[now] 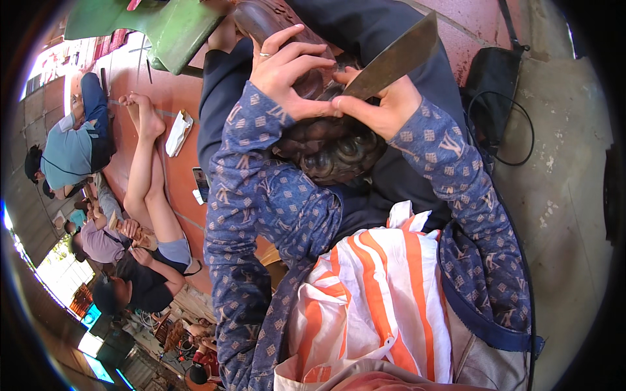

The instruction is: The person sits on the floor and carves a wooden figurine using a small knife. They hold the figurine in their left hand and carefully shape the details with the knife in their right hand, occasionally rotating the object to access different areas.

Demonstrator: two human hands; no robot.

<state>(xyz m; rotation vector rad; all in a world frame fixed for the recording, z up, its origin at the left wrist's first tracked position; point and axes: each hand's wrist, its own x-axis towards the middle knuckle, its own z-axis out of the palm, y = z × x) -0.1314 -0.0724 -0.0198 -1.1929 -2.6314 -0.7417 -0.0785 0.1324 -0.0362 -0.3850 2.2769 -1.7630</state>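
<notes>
A dark brown carved wooden piece with rounded, curling relief rests across my lap, and its smooth upper part runs up between my knees. My right hand grips a broad, flat metal blade by its lower end, thumb along the near face. The blade slants up to the right, its pointed corner high above my knee. Over the carving, my left hand has its fingers spread, with a ring on one. Its thumb meets the tip of my right thumb beside the blade's lower end. My hands hide the wood under them.
A green plastic seat stands at the upper left. On the tiled floor lie a white packet and a phone. Several people sit at the left, one with bare legs stretched toward me. A black bag with a cord lies right.
</notes>
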